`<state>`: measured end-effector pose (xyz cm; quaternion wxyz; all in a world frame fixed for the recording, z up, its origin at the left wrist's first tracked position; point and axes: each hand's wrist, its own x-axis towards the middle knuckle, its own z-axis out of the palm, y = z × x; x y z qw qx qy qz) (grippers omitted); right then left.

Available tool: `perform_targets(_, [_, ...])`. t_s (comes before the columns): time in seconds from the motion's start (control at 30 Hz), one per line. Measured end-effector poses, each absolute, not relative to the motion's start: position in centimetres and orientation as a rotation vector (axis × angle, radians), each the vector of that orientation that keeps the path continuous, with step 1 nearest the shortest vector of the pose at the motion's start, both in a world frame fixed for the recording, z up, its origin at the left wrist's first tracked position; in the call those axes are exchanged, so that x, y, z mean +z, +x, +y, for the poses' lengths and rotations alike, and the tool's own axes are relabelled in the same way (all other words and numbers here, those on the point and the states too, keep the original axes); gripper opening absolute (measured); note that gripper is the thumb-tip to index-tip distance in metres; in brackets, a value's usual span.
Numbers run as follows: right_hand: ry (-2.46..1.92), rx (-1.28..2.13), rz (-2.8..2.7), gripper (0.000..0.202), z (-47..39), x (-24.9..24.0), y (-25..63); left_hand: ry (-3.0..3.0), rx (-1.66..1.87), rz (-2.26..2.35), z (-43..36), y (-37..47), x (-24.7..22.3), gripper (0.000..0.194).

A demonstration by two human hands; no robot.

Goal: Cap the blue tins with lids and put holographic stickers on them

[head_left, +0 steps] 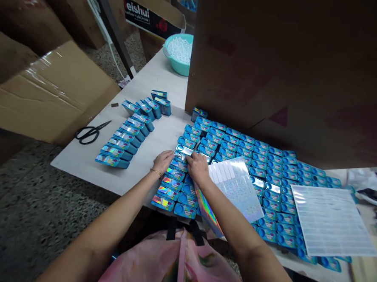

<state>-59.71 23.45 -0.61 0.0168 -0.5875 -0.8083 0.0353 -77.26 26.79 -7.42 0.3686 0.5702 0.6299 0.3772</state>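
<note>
Many small blue boxes (184,211) stand in close rows on the white table. My left hand (163,161) touches the left end of a box in the leftmost row, its fingers bent together. At the right end of that box is my right hand (198,167), fingers curled down; whether a small sticker is under the fingertips cannot be made out. Shiny holographic strips lie on the nearer boxes of this row. Under my right forearm rests a sticker sheet (236,188) with some strips peeled off. A second sheet (332,220) lies across boxes at the right.
A separate curved row of blue boxes (121,144) stands at the left, beside black scissors (89,134). A large cardboard carton (276,69) rises behind the rows. A turquoise basin (179,66) of small white pieces sits at the back. An open carton (48,85) is left of the table.
</note>
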Motion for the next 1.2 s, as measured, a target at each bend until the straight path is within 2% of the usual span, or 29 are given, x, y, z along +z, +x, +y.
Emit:
perform_targets(0.17, [-1.825, 0.147, -2.521, 0.035, 23.8, -1.4, -60.3, 1.729, 0.752, 1.66, 25.7, -76.9, -6.9, 0.033])
perform_targets(0.43, [-1.7, -0.018, -2.675, 0.034, 23.4, -1.9, -60.4, 1.83, 0.431, 1.832, 25.3, -76.4, -5.9, 0.034])
perform_targets(0.7, [-1.586, 0.111, -2.666, 0.037, 23.4, -1.5, -60.4, 1.736, 0.452, 1.846, 25.4, -76.7, -6.4, 0.035])
perform_targets(0.83, [-1.592, 0.281, -2.43, 0.026, 22.6, -2.3, -55.1, 1.726, 0.601, 1.936, 25.2, -76.7, -5.8, 0.034])
perform_targets(0.97, [-1.729, 0.13, -1.984, 0.034, 21.4, -3.0, -46.6, 2.066, 0.843, 1.853, 24.8, -73.3, -4.0, 0.038])
perform_targets(1.07, [-1.849, -0.005, -1.867, 0.037, 21.7, -2.7, -41.5, 2.371, 0.758, 1.511, 24.3, -68.1, -3.0, 0.039])
perform_targets(1.2, [-1.926, -0.022, -2.127, 0.038, 23.3, -2.0, -39.2, 2.621, 0.547, 1.222, 23.3, -61.8, -3.5, 0.054])
